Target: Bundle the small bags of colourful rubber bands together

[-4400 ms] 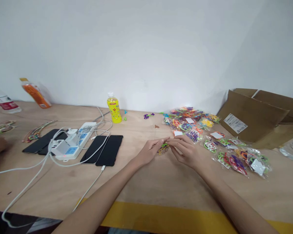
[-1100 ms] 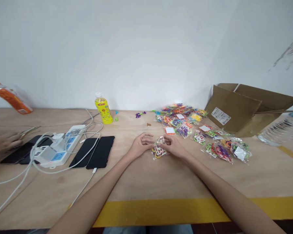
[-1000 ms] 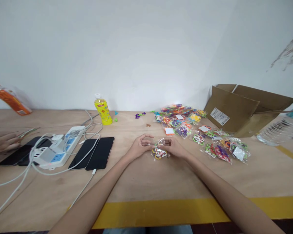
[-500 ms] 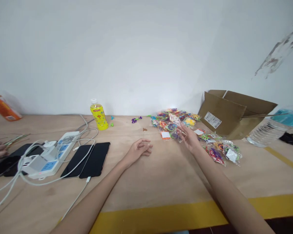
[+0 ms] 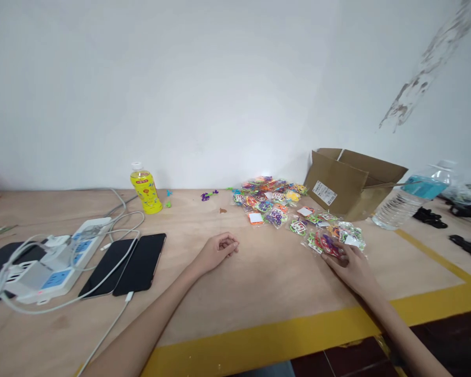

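My right hand (image 5: 351,266) is at the near edge of the pile, thumb and fingers closed on a small clear bag of red and purple plastic pieces (image 5: 326,244). Beside it lie more clear bags, one with green and white pieces (image 5: 298,226) and one with purple pieces (image 5: 277,215). Behind these, a heap of colourful bagged pieces (image 5: 267,184) rests against the wall. My left hand (image 5: 219,251) lies on the table, fingers loosely curled, with nothing visible in them. Beyond it sit a small brown piece (image 5: 223,210) and a loose purple and green piece (image 5: 209,196).
An open cardboard box (image 5: 337,180) stands behind the bags, with a large water bottle (image 5: 400,208) to its right. On the left are a yellow drink bottle (image 5: 146,192), a power strip (image 5: 68,275) with white cables, and dark phones (image 5: 140,264). Yellow tape (image 5: 267,335) marks the table's front edge.
My right hand has come down and nearer from the heap to the front bags, leaving the bag it touched behind. My left hand's fingers have curled in more. The view has turned right.
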### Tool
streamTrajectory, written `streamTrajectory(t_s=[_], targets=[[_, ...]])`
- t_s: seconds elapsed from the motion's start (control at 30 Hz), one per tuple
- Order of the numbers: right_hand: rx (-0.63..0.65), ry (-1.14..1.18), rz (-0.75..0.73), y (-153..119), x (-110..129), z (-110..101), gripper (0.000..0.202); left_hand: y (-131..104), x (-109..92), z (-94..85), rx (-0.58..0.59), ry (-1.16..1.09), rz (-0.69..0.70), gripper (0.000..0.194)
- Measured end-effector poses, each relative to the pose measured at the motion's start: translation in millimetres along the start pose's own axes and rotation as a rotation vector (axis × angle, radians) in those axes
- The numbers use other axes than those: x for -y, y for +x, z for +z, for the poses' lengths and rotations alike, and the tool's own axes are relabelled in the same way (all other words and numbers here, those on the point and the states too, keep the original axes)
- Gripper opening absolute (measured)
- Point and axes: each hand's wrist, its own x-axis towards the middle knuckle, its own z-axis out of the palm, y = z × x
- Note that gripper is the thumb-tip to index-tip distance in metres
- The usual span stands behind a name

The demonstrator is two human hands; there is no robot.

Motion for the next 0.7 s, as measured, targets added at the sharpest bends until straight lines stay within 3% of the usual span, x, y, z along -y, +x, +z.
streamTrajectory(t_s=[0.2,0.37,0.53,0.7], targets=[[0.019,-0.123,-0.044,2,14,9,0.041,0,-3,0.8,-0.006,0.01,-0.003,0.037],[-0.126,-0.195,-0.123,15,40,8,0.027,0,-2,0.2,-0.019,0.033,0.004,0.036],[-0.154,-0.057,-0.318,18,88,14,0.017,-2,-3,7.2,-0.057,-0.088,-0.012,0.042],[-0.011,0.122,-0.56,13,153,44,0.019,-3,-7,16.9,-0.026,-0.393,-0.097,0.058]])
